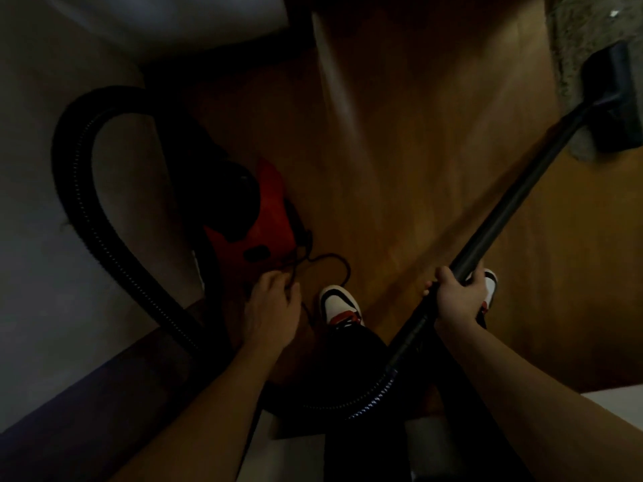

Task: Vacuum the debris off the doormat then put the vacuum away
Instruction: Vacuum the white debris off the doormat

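My right hand [459, 293] is clamped round the wand [522, 189], with the floor head [616, 99] far ahead of it on the doormat [570, 46]. My left hand [275, 307] is at the cord [334, 262], just behind the vacuum body [257, 217] (too dim to tell if it's pinching). Best: head flat, slow overlapping strokes, cord clear of my feet.

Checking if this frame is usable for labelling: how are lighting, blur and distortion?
Head view: dim, the red vacuum body and hose half lost in shadow; a pale glare streak smears the wood floor; doormat and nozzle soft at the right edge; wide-angle bends the walls; right hand on the wand reads clearly, left hand by the cord less so.
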`<act>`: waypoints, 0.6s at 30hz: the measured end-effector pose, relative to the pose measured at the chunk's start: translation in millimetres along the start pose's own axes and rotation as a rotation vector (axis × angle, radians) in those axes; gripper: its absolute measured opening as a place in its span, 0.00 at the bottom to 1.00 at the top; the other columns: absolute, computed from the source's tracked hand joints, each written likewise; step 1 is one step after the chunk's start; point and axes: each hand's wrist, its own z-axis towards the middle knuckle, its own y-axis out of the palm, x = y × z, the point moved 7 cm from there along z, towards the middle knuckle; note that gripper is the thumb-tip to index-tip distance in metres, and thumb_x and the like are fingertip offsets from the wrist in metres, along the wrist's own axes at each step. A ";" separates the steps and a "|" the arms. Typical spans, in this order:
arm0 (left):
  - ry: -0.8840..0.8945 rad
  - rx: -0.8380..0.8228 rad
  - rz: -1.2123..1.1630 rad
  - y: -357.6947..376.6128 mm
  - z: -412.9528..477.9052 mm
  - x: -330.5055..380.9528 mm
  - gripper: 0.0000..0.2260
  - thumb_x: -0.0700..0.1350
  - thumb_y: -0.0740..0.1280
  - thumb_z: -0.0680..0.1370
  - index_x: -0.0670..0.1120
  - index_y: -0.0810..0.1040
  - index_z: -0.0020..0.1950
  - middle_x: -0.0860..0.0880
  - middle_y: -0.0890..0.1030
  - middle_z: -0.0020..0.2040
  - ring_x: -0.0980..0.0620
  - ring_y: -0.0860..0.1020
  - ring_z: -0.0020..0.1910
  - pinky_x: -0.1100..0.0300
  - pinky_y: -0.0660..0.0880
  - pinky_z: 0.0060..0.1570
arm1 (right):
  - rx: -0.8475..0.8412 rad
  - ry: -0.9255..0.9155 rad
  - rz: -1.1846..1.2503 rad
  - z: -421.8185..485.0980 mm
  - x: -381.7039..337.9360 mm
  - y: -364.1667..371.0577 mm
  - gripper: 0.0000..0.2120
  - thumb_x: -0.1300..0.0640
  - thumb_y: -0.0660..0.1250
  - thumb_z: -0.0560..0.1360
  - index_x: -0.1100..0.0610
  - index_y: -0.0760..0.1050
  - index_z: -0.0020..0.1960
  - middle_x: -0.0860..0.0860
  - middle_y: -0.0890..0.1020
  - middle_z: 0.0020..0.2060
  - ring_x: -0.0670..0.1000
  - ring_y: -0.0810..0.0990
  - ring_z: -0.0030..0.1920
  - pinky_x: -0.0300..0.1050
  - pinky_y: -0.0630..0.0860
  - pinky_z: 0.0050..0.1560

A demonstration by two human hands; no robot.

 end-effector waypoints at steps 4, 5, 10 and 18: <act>-0.088 -0.051 0.172 2.2 22.9 -39.9 0.29 0.57 0.52 0.83 0.44 0.52 0.80 0.48 0.49 0.81 0.46 0.56 0.77 0.47 0.62 0.73 | 0.003 -0.029 -0.018 8.1 9.2 2.6 0.31 0.66 0.63 0.80 0.47 0.61 0.78 0.56 0.76 0.39 0.49 0.77 0.26 0.43 0.75 0.26; -0.093 -0.063 0.224 4.0 30.2 -47.0 0.31 0.58 0.53 0.83 0.45 0.47 0.81 0.49 0.44 0.81 0.46 0.53 0.78 0.46 0.62 0.73 | 0.001 -0.035 -0.017 10.1 12.3 4.0 0.31 0.66 0.63 0.80 0.47 0.61 0.78 0.56 0.76 0.40 0.49 0.77 0.27 0.44 0.76 0.27; -0.042 -0.082 0.351 23.4 57.7 -53.5 0.38 0.57 0.57 0.81 0.45 0.38 0.80 0.48 0.35 0.80 0.46 0.47 0.79 0.45 0.61 0.73 | -0.014 -0.058 0.003 21.5 27.1 9.1 0.28 0.65 0.64 0.79 0.50 0.63 0.76 0.57 0.78 0.44 0.48 0.77 0.27 0.44 0.77 0.28; -0.039 0.036 0.362 36.7 57.3 -44.4 0.43 0.53 0.65 0.77 0.41 0.40 0.80 0.42 0.39 0.80 0.42 0.48 0.79 0.48 0.55 0.77 | -0.015 -0.079 -0.012 26.5 37.1 8.3 0.26 0.64 0.65 0.79 0.51 0.65 0.74 0.57 0.77 0.45 0.49 0.78 0.29 0.45 0.77 0.29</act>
